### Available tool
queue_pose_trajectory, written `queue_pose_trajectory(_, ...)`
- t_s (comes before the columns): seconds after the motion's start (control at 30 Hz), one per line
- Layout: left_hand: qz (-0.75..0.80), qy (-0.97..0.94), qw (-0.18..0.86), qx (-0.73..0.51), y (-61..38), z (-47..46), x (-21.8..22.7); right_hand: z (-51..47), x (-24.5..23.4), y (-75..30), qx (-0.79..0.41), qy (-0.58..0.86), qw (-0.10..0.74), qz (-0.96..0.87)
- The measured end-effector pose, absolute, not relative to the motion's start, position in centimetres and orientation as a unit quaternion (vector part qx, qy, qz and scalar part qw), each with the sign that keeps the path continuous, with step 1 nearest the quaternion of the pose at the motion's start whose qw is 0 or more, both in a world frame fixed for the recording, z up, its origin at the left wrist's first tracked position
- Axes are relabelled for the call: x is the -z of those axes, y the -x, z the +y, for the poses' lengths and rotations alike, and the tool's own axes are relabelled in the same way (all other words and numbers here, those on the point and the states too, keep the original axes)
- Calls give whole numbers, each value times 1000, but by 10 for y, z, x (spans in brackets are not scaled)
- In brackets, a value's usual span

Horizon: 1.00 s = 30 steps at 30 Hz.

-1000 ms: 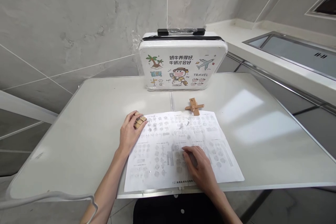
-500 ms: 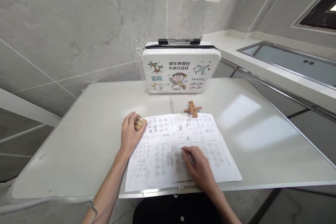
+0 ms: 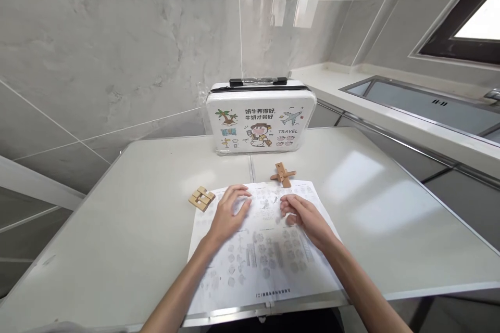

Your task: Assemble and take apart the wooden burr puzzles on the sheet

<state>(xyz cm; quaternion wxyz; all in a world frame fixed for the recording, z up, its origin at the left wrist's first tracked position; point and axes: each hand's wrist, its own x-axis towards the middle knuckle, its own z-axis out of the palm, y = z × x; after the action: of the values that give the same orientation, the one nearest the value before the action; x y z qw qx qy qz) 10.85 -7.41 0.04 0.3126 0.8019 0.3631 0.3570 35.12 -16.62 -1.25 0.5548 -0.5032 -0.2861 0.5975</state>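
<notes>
A printed instruction sheet point(image 3: 269, 250) with many small diagrams lies on the white table point(image 3: 128, 234). My left hand point(image 3: 228, 213) rests flat on the sheet's upper left part, fingers spread, holding nothing. My right hand point(image 3: 307, 217) lies on the upper middle of the sheet with fingers loosely curled, also holding nothing. A flat wooden puzzle block point(image 3: 201, 198) sits on the table just left of the sheet, free of my left hand. A cross-shaped wooden puzzle point(image 3: 283, 174) stands at the sheet's far edge, beyond my right hand.
A small white suitcase-shaped case point(image 3: 260, 117) with cartoon prints and the word TRAVEL stands upright at the table's far edge against the tiled wall. A white counter with a steel sink point(image 3: 425, 101) runs along the right.
My left hand has let go of the flat wooden block and moved right onto the sheet. My right hand has slid up the sheet. The camera has tilted upward.
</notes>
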Motion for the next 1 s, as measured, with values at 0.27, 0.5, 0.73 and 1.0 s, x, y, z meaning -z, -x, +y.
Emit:
queue_pose_trajectory(0.27, 342, -711, 512, -340, -135, -67, -4, -116, 38, -362, -765, 285, 576, -48)
queue_pose_trajectory(0.5, 351, -664, 566, -340, -121, -56, 2, -94, 38, -355, -785, 213, 581, -31)
queue_pose_trajectory(0.73, 381, -537, 644, -389, -119, -50, 10, -95, 44, -353, -779, 185, 597, -56)
queue_pose_trajectory(1.0, 388, -489, 677, -390, -118, -49, 5, -97, 43, -352, -777, 167, 607, -20)
